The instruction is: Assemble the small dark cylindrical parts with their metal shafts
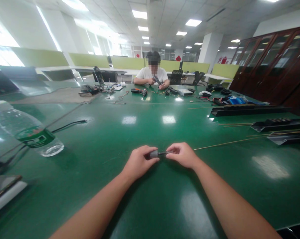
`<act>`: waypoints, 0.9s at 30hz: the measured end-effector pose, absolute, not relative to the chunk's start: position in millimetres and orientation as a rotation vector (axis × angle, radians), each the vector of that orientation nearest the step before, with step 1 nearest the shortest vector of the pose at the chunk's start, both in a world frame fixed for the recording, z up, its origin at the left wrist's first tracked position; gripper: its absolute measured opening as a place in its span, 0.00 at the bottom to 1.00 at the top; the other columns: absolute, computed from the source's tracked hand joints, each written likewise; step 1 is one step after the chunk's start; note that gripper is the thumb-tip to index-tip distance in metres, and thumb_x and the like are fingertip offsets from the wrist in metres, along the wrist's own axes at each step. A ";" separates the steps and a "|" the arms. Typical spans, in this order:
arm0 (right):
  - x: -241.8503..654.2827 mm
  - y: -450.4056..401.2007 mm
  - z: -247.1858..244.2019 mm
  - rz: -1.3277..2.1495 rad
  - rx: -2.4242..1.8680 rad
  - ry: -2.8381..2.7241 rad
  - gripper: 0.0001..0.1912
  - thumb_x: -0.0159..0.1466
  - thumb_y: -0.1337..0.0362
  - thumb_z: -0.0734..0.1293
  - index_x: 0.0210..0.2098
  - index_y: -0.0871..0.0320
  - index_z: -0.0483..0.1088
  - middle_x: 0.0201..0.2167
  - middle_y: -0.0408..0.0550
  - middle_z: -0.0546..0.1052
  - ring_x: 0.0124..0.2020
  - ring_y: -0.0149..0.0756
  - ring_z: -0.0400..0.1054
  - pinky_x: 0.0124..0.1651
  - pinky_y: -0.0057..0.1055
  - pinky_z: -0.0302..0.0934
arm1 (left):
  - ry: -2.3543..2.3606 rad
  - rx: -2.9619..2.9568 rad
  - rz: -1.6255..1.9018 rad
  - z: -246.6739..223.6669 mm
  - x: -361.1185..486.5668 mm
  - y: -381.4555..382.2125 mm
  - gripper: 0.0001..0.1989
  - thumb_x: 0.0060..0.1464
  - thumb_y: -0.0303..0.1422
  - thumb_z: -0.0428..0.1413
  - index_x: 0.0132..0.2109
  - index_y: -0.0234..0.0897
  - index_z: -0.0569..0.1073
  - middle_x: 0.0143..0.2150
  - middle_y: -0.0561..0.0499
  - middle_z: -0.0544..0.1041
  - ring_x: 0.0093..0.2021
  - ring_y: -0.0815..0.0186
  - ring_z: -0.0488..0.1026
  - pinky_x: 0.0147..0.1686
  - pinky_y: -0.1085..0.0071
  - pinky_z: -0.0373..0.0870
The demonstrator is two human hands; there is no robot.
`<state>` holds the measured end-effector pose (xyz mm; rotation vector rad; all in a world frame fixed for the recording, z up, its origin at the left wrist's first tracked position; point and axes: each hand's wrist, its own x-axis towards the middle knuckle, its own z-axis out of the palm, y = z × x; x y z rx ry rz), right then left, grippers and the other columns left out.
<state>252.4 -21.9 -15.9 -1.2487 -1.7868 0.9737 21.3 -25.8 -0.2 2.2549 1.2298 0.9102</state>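
Near the middle of the green table (pixel 145 124), my left hand (pixel 141 161) is closed around a short grey cylindrical part (pixel 154 154). A thin dark shaft (pixel 162 153) runs from this part toward the right. My right hand (pixel 182 155) pinches the far end of that shaft between thumb and fingers. Both hands are just above the tabletop, a small gap apart. A long thin brass-coloured rod (pixel 222 144) extends rightward from beside my right hand.
A clear plastic bottle (pixel 30 132) stands tilted in view at left, near a black cable (pixel 70 125). Black metal channels (pixel 249 110) lie at right. Across the table sits a person (pixel 153 74) holding a tool, with a power drill (pixel 140 92) in front.
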 end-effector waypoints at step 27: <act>260.9 -7.2 -19.1 1.318 -1.159 -1.367 0.14 0.62 0.54 0.67 0.34 0.61 0.70 0.21 0.41 0.73 0.19 0.28 0.67 0.25 0.25 0.59 | 1.399 1.743 1.105 -1.1 12.5 -14.2 0.22 0.55 0.47 0.57 0.50 0.36 0.69 0.45 0.45 0.80 0.44 0.59 0.77 0.49 0.62 0.70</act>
